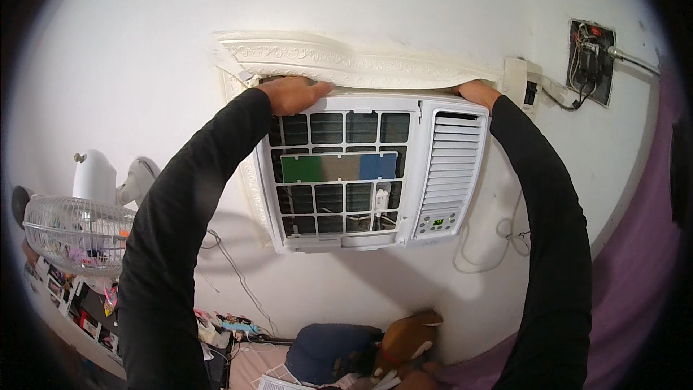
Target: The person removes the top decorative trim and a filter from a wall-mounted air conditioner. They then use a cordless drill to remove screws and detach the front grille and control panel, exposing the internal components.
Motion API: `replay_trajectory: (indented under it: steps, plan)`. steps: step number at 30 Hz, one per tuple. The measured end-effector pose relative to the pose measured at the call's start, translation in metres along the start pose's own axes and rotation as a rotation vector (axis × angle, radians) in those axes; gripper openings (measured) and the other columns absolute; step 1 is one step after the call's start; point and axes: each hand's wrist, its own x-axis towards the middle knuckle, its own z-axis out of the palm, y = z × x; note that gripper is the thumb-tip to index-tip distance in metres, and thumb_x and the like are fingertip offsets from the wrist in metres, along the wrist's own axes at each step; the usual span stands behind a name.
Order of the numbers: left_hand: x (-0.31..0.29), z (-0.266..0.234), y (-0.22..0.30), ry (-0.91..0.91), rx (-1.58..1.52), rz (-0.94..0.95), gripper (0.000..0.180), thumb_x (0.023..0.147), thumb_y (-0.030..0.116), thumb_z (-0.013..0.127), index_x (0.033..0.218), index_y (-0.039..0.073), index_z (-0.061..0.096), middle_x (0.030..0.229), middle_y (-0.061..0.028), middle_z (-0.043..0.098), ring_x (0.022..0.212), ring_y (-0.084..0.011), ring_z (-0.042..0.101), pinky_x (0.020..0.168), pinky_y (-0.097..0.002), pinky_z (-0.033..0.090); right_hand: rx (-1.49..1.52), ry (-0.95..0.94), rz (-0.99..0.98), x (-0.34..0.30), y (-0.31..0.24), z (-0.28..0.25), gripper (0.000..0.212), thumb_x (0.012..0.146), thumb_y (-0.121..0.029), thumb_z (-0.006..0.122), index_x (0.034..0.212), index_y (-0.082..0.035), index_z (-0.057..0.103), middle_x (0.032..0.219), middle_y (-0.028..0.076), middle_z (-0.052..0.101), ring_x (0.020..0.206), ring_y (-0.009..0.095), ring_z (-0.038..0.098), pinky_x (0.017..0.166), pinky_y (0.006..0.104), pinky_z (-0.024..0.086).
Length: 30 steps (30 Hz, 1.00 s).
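A white window air conditioner is set in the wall, with a gridded front cover, louvres on its right side and a lit control panel below them. A green, tan and blue filter strip lies across the grid. My left hand is closed over the cover's top left edge, thumb along the top. At the top right corner, my right hand grips the edge, its fingertips hidden in the gap under a cream decorative moulding. That moulding bows away from the wall above the unit.
Right of the unit are a breaker switch and an open wall box with exposed wires. A caged fan stands at left. Below lie a dark blue cushion and a brown plush toy. A purple curtain hangs at right.
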Motion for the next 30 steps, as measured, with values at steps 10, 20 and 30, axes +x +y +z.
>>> replay_trajectory:
  steps: [10,20,30]
  plan:
    - [0.006,0.003,-0.009,0.034,-0.002,0.022,0.091,0.105,0.067,0.029,0.139,-0.012,0.06,0.144,-0.0376,0.056,0.138,-0.0456,0.054,0.12,-0.0423,0.037,0.178,-0.121,0.085,0.005,0.012,0.002,0.039,0.102,-0.021,0.056,0.129,0.005,0.068,0.125,0.019,0.071,0.105,0.024,0.068,0.092,0.0369,0.052]
    - [0.003,0.002,-0.004,0.076,-0.03,0.039,0.078,0.11,0.057,0.03,0.155,-0.004,0.046,0.154,-0.0289,0.051,0.143,-0.0396,0.05,0.123,-0.039,0.035,0.345,0.029,0.211,-0.017,-0.002,-0.003,0.029,0.101,-0.017,0.057,0.114,0.007,0.068,0.106,0.016,0.068,0.085,0.021,0.067,0.075,0.0392,0.056]
    - [-0.005,-0.002,0.002,0.041,-0.137,-0.003,0.093,0.106,0.074,0.018,0.165,0.004,0.03,0.167,-0.025,0.035,0.156,-0.0393,0.031,0.129,-0.0416,0.025,0.646,0.049,0.161,-0.036,-0.013,-0.001,0.03,0.108,-0.023,0.047,0.115,0.002,0.062,0.097,0.008,0.06,0.077,0.015,0.057,0.066,0.0351,0.054]
